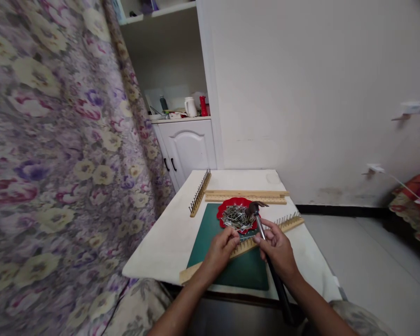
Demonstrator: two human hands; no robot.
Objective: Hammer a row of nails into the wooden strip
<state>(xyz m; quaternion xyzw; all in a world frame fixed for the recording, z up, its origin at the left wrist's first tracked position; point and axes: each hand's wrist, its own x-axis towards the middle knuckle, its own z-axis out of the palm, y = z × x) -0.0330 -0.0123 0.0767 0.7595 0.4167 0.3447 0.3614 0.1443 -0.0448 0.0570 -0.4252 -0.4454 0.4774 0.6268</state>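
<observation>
Fingers of left hand pinched together, anything between them too small to tell; nail-studded strip just below, partly hidden by both hands; red dish beyond; right hand, fingers around hammer, lower handle dark.

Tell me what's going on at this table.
A person's right hand holds a hammer, head up. The left hand is pinched closed beside a long wooden strip with nails standing in it, lying across a green mat. Behind is a red dish of loose nails; another nailed strip lies farther left.
</observation>
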